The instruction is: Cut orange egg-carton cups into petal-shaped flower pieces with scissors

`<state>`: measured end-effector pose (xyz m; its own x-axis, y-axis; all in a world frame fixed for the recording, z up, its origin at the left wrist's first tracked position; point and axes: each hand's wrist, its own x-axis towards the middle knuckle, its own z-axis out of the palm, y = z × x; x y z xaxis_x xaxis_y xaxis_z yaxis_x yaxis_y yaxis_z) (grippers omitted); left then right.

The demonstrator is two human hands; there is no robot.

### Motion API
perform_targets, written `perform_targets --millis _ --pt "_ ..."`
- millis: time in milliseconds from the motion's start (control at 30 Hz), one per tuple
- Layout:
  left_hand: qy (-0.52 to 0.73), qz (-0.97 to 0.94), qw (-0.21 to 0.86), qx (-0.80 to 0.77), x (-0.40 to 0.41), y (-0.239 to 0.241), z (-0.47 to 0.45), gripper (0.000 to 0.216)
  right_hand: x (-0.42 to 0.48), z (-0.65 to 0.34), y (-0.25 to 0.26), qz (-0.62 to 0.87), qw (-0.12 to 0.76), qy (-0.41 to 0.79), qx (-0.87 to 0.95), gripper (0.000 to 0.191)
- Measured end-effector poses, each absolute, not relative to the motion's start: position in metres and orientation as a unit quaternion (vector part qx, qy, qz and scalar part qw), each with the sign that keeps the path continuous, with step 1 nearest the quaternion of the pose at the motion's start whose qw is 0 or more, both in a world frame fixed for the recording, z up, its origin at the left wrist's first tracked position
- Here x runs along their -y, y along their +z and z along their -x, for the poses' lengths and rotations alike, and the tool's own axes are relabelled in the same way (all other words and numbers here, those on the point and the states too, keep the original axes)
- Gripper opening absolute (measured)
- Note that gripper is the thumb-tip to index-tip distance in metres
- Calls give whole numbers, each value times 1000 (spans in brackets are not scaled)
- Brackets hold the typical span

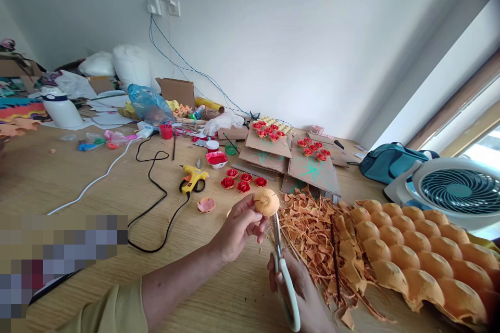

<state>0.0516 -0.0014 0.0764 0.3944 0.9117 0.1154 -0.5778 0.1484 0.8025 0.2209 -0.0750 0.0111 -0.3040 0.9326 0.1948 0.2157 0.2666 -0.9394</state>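
Observation:
An orange egg carton cup, with slits in its rim, is pinched between the fingers of my left hand. My right hand grips white-handled scissors, whose blades point up and touch or nearly touch the cup's lower edge. Just right of the hands lies a heap of orange carton scraps. Beyond my left hand, several red carton roses stand on the table. Left of them sits a pale cut cup.
A yellow glue gun with a black cord lies left of the roses. A bowl of red paint stands behind it. Cardboard sheets hold more roses. At right are an orange egg tray, a fan and a teal bag.

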Motion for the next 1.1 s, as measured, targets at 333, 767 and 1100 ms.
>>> perform_targets --millis 333,767,1100 --pt "467 -330 794 -205 -1 75 -50 22 75 -223 9 425 423 416 684 40" --pt "475 -329 776 -252 16 75 -62 33 77 -224 5 483 415 307 707 29" --pt "482 -418 727 -253 17 77 -62 29 78 -225 12 460 417 314 719 38"
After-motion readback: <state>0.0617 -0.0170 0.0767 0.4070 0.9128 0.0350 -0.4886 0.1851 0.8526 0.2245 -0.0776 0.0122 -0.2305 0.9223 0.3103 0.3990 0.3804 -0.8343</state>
